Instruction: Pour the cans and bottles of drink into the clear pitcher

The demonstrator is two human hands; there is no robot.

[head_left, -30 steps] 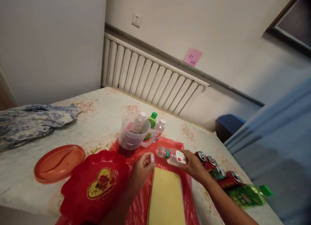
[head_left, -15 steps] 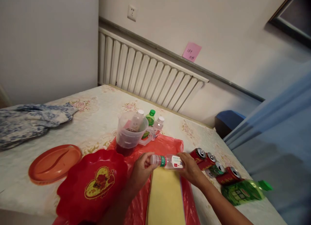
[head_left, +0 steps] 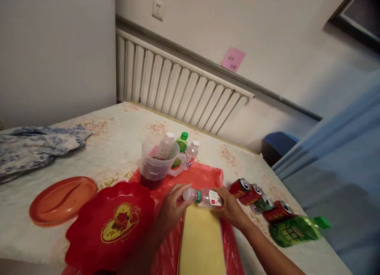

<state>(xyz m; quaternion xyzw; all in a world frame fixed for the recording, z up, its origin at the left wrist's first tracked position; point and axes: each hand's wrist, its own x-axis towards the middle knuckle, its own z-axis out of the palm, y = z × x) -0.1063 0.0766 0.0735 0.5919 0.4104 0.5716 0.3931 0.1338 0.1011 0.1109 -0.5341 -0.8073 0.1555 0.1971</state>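
At the far left of the picture a blue and white cloth lies on the table. Below it sits an orange plate, and next to that a red heart dish. Up from the dish stands a clear jug with dark drink in it, and three little bottles stand behind it.

In the lower middle, the left hand reaches up from the bottom edge. Its fingers pinch the white cap end of a small water bottle. The bottle lies on its side, just above a yellow pad on a red plastic sheet. It looks nearly empty, so it is likely light, thin and easy to squash. The smooth sides may slip, so the middle with the label is the best place to grab. The right hand does that, fingers curled around the body, arm coming in from the lower right.

Further right, a row of red cans and a green bottle lie on their sides.
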